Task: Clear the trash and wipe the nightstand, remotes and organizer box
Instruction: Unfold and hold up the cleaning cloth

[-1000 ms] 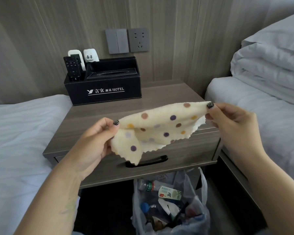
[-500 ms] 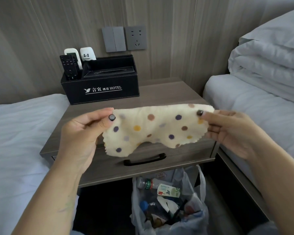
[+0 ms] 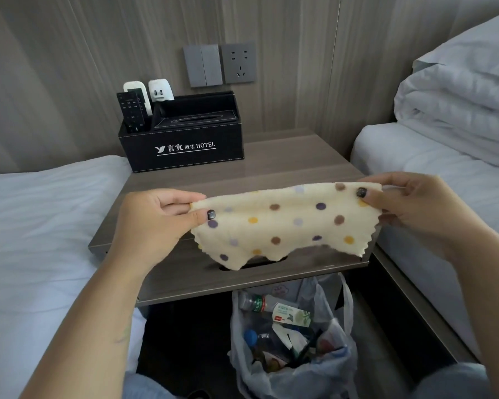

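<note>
The left hand (image 3: 156, 223) pinches the left edge of a cream terry cloth with coloured polka dots (image 3: 285, 223) between thumb and fingers, and the right hand (image 3: 409, 203) pinches its right edge, so the cloth hangs stretched across the middle of the frame, above the front of the grey wood-grain counter (image 3: 271, 165). A loose pinch could let the cloth drop into the open plastic trash bag of bottles and wrappers (image 3: 294, 335) at the lower centre and soil it. A broad wipe could also knock the black leather organizer box with white hotel lettering (image 3: 185, 145) at the upper left of the counter, or tip the black remote (image 3: 131, 112) and white remotes (image 3: 160, 90) standing in its left compartment. White beds flank the counter; grey switches and a socket sit on the panelled wall
</note>
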Motion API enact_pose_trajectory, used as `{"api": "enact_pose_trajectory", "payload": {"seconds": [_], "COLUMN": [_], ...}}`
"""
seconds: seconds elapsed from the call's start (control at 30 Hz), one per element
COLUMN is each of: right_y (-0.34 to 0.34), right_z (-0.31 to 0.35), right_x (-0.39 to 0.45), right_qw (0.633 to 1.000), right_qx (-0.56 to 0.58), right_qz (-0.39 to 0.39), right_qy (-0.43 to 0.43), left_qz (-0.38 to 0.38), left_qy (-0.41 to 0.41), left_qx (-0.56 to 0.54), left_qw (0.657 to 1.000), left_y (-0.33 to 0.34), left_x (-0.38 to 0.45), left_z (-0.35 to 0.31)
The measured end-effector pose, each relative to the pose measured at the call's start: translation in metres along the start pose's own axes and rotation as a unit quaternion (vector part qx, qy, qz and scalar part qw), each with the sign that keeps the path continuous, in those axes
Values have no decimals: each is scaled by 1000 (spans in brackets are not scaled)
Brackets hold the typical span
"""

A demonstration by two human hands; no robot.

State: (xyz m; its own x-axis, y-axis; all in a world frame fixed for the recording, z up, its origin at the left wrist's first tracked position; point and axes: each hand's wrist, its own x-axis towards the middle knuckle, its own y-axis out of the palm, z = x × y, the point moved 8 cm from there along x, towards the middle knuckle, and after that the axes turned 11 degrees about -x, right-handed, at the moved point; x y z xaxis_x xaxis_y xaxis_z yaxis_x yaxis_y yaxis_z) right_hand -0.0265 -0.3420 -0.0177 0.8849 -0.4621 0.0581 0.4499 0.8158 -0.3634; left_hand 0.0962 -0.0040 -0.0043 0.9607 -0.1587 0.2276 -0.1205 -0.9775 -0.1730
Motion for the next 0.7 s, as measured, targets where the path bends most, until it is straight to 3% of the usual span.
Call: {"api": "enact_pose_trajectory", "payload": {"seconds": [0.1, 0.17, 0.3, 0.4, 0.53, 0.7], "right_y": [5, 5, -2, -3, -16, -21], "right_z": [10, 11, 8, 13, 15, 13], "right_x": [-4, -5, -3, -7, -9, -11], "right_qw": [986, 980, 993, 992, 977, 971], "right_qx": [146, 173, -84, -74, -143, -167], "right_qz": [73, 95, -2, -19, -113, -140], "right_qy": [-29, -40, -82, -97, -109, -96], "left_qz": [-20, -27, -21, -27, -19, -30], "left_qy": [-8, -11, -6, -22, -33, 11], "left_qx": [4, 23, 27, 14, -31, 6], "left_qw": [1000, 999, 999, 999, 999, 999], "left_y": [-5, -7, -4, -4, -1, 1], "left_x": [-4, -7, -11, -12, -13, -17], "left_z": [-5, -9, -14, -10, -12, -22]}}
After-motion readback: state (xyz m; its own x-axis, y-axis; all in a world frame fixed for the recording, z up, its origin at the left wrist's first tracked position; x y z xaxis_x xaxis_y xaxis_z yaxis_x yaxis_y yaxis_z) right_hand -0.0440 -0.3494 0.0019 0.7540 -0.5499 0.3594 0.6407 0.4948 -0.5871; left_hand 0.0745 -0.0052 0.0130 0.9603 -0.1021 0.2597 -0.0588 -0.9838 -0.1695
